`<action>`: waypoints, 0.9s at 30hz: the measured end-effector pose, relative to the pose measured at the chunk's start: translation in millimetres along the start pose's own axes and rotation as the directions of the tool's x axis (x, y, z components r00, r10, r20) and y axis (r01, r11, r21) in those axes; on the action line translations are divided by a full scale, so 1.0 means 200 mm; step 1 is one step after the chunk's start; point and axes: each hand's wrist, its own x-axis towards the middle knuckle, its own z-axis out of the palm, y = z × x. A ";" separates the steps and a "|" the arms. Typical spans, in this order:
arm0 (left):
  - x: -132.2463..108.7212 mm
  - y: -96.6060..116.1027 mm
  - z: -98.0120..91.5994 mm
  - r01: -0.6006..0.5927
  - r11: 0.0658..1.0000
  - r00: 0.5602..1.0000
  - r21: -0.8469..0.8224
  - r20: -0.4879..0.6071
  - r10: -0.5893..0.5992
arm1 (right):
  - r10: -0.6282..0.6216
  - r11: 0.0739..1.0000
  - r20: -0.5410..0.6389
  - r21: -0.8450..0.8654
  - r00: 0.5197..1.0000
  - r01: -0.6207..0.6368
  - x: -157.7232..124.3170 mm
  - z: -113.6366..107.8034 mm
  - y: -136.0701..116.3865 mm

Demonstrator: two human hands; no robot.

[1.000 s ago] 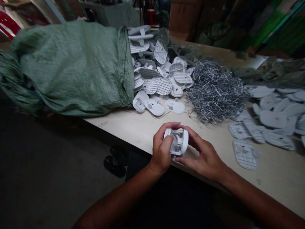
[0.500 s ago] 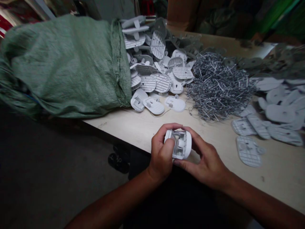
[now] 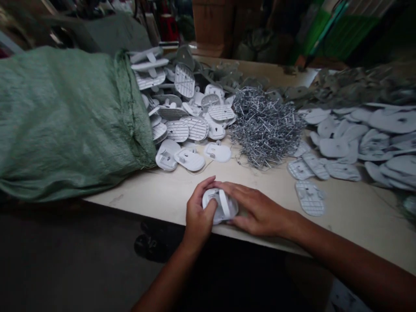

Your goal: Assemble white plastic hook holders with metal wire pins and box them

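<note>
The left hand point(image 3: 197, 214) and right hand point(image 3: 256, 209) pressed together around a white plastic part point(image 3: 220, 206) at the table's point(image 3: 136, 190) front edge, lower middle of the frame.

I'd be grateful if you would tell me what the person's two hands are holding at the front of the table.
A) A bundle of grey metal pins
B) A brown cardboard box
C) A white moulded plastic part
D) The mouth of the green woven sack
C: the left hand and right hand are both cupped around a white moulded plastic part, just above the cream tabletop.
</note>
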 end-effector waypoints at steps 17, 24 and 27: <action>0.15 -0.15 -0.19 -0.340 0.675 0.933 0.655 0.325 0.155 | 0.298 0.802 -0.802 -0.083 0.517 -0.591 -0.50 -0.39 0.41; 0.11 -0.01 -0.04 -0.315 0.583 0.919 0.749 0.394 -0.010 | 0.416 0.609 -0.831 -0.048 0.370 -0.792 -0.49 -0.84 0.66; 0.10 0.02 -0.02 -0.274 0.612 0.920 0.742 0.388 -0.059 | 0.483 0.652 -0.789 0.036 0.379 -0.757 -0.39 -0.91 0.73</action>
